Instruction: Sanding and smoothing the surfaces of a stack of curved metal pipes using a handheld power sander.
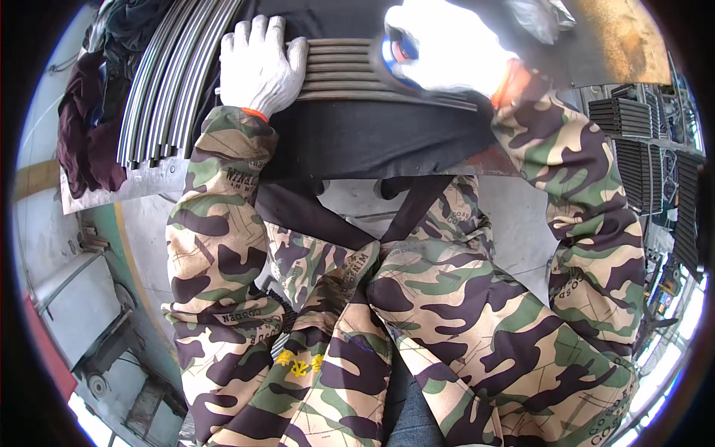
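My left hand (262, 65), in a white knit glove with an orange cuff edge, lies flat with its fingers stretched out over the left ends of a row of thin metal rods (339, 67). The rods lie side by side, running left to right on a black cloth (357, 138). My right hand (454, 52), gloved the same way, is closed around a round, blue-rimmed object (387, 58) over the right part of the row. Motion blur and the glove hide much of this object, and its kind is unclear.
Left of my left hand lies a bundle of longer, shiny metal rods (175, 82). Dark clothing (89, 134) hangs at the table's left edge. At the far right are a clear plastic bag (542, 18) and a rust-stained sheet (629, 41). Racks of dark bars (633, 119) stand beyond.
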Available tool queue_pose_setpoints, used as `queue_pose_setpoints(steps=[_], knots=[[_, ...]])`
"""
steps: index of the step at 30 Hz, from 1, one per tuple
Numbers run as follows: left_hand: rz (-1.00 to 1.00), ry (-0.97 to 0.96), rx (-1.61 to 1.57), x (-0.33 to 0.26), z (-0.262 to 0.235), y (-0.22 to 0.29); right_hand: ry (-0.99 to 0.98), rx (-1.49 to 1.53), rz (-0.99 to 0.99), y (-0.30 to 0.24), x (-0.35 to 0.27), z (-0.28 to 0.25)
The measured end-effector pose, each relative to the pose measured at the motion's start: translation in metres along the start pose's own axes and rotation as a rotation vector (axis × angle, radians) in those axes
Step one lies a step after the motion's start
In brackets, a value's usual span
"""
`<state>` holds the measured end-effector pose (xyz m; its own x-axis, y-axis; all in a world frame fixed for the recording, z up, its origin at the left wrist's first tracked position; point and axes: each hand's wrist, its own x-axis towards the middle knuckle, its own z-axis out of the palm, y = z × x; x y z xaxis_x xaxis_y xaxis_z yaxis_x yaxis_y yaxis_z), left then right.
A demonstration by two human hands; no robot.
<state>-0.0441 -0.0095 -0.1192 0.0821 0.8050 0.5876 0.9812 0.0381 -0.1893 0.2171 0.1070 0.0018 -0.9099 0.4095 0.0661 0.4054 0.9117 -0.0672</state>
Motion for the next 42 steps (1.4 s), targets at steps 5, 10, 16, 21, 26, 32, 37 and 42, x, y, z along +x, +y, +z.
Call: queue_pose_setpoints(steps=[5,10,16,21,26,32,37,42], knots=[[-0.031,0.025,-0.024,-0.007,-0.008,0.002,-0.045,0.056,-0.034,-0.025,0.012,-0.004],[-0.103,-0.071,-0.085,0.0,-0.021,0.025,0.071,-0.006,-0.05,-0.015,0.019,0.006],[-0.122,-0.002,-0.036,0.008,-0.015,0.021,0.121,-0.01,-0.147,-0.014,0.013,0.022],[-0.344,-0.149,-0.158,0.012,-0.031,0.017,0.06,-0.025,-0.092,-0.017,0.035,0.02],[-0.32,-0.071,-0.16,0.008,-0.033,0.036,0.107,-0.013,-0.123,-0.012,0.024,0.018],[-0.325,-0.064,-0.128,0.001,-0.047,0.03,0.122,-0.011,-0.092,-0.016,0.029,0.016],[-0.323,-0.081,-0.122,0.01,-0.039,0.031,0.112,0.024,-0.141,-0.018,0.02,0.013],[-0.243,-0.088,-0.042,-0.015,-0.05,0.033,0.116,-0.003,-0.117,-0.014,0.028,0.018]])
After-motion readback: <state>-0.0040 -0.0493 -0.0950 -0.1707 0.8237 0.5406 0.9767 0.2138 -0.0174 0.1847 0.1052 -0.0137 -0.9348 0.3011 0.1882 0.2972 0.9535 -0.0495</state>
